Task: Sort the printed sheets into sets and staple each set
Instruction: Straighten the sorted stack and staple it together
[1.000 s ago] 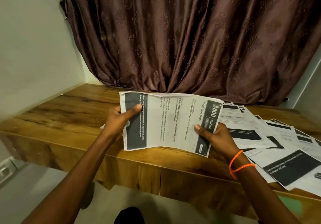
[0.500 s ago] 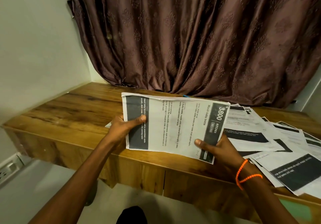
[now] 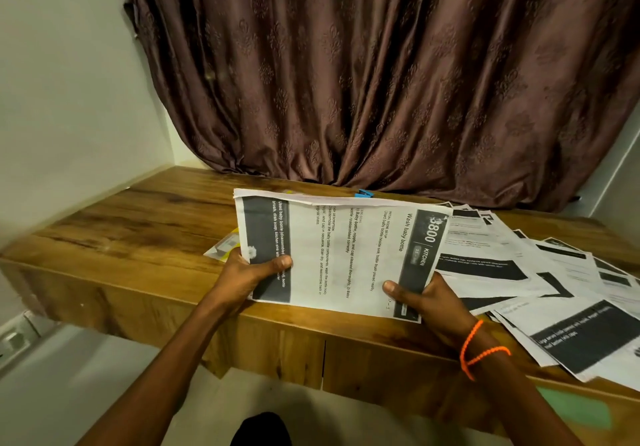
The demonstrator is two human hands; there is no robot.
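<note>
Left hand (image 3: 250,274) and right hand (image 3: 424,298) each pinch short end of paper stack (image 3: 341,255), long axis left-right, header toward right. Wooden table (image 3: 138,234); loose sheets (image 3: 519,272) right; brown curtain (image 3: 381,75) behind.

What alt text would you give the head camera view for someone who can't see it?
Both hands, left hand and right hand, grip a set of printed sheets over a wooden desk. Loose sheets are spread out to the right.

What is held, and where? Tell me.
A stack of sheets: left hand grips its left end, right hand its right end, thumbs on top.
</note>
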